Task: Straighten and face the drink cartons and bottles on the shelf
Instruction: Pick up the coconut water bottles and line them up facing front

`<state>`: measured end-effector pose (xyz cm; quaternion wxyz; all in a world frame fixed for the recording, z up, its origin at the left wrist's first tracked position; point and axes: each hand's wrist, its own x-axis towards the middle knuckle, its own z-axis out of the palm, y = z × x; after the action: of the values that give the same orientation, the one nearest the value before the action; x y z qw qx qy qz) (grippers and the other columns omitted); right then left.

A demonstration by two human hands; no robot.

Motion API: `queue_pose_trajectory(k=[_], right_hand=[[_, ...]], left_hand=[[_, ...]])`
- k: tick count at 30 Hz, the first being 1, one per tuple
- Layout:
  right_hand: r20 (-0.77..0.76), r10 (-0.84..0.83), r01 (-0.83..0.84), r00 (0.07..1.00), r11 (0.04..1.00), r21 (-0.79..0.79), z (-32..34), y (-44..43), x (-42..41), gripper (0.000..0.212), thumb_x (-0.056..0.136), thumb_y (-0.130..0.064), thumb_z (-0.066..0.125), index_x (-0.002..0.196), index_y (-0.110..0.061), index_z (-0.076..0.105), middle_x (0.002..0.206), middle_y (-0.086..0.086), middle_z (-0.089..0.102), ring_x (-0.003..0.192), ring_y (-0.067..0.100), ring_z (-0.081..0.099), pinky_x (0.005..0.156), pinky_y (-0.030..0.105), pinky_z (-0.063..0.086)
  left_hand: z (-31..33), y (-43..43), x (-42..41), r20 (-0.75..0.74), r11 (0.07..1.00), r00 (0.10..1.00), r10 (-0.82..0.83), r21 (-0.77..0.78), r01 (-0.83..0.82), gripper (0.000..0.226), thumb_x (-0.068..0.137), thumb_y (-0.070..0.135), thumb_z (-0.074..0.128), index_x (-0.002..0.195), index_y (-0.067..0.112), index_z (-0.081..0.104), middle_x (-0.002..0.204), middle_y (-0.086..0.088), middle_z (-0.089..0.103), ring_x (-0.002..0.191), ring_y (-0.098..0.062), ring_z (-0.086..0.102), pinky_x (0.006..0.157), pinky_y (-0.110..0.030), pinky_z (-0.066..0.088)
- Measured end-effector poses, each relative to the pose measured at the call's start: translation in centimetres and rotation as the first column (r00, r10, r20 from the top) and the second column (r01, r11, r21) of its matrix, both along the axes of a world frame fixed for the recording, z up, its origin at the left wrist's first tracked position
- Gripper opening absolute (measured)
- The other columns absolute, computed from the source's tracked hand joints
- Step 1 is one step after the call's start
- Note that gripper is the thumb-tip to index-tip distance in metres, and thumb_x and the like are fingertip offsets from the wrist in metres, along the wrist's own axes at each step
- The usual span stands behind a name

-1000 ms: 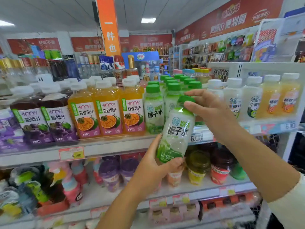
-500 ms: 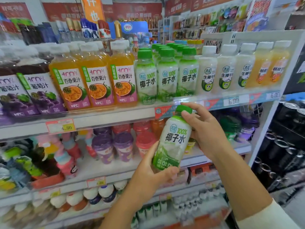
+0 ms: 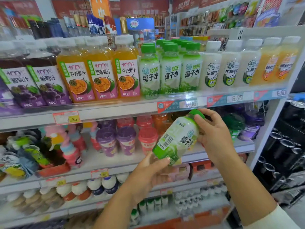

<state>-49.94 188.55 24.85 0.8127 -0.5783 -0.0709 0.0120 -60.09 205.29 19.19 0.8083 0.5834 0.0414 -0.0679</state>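
Note:
A green-capped coconut water bottle (image 3: 177, 139) is held tilted in front of the second shelf, its barcode side turned toward me. My left hand (image 3: 151, 172) grips its base from below. My right hand (image 3: 214, 134) grips its neck and cap. On the top shelf (image 3: 115, 111) stand three matching coconut water bottles (image 3: 170, 71) facing front, with more rows behind them. Left of them are orange passion fruit juice bottles (image 3: 99, 75) and purple grape juice bottles (image 3: 33, 85). White coconut milk bottles (image 3: 229, 66) and pale orange bottles (image 3: 280, 63) stand to their right.
Price tags (image 3: 234, 97) line the top shelf's edge. The second shelf holds purple and red cups (image 3: 127, 139) and soft toys (image 3: 69, 144). Small yoghurt bottles (image 3: 99, 185) fill the lower shelves. A dark rack of cans (image 3: 288, 146) stands to the right.
Both hands have carried the coconut water bottle down from the top shelf to the second shelf's level. It has tilted further and turned, so the barcode now shows.

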Motion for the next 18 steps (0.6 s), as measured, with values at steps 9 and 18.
queue_pose_trajectory(k=[9, 18], right_hand=[[0.018, 0.003, -0.001, 1.0, 0.994, -0.106, -0.8, -0.3, -0.7, 0.013, 0.095, -0.025, 0.06, 0.108, -0.028, 0.059, 0.1, 0.004, 0.072, 0.086, 0.017, 0.069, 0.07, 0.035, 0.057], [-0.014, -0.054, 0.055, 0.998, 0.994, 0.09, -1.5, -1.0, -1.8, 0.014, 0.095, -0.013, 0.057, 0.109, -0.017, 0.059, 0.098, 0.003, 0.073, 0.086, 0.019, 0.07, 0.068, 0.038, 0.057]], left_hand=[[0.1, -1.2, -0.7, 0.179, 0.941, 0.973, 0.148, 0.277, -0.194, 0.073, 0.073, 0.03, 0.081, 0.136, 0.041, 0.045, 0.127, 0.012, 0.063, 0.111, -0.01, 0.064, 0.092, -0.035, 0.055], [0.3, -2.4, -1.6, 0.187, 0.927, 0.979, 0.084, 0.346, -0.146, 0.095, 0.069, 0.035, 0.087, 0.142, 0.049, 0.029, 0.125, 0.026, 0.057, 0.106, 0.006, 0.061, 0.079, -0.017, 0.053]])
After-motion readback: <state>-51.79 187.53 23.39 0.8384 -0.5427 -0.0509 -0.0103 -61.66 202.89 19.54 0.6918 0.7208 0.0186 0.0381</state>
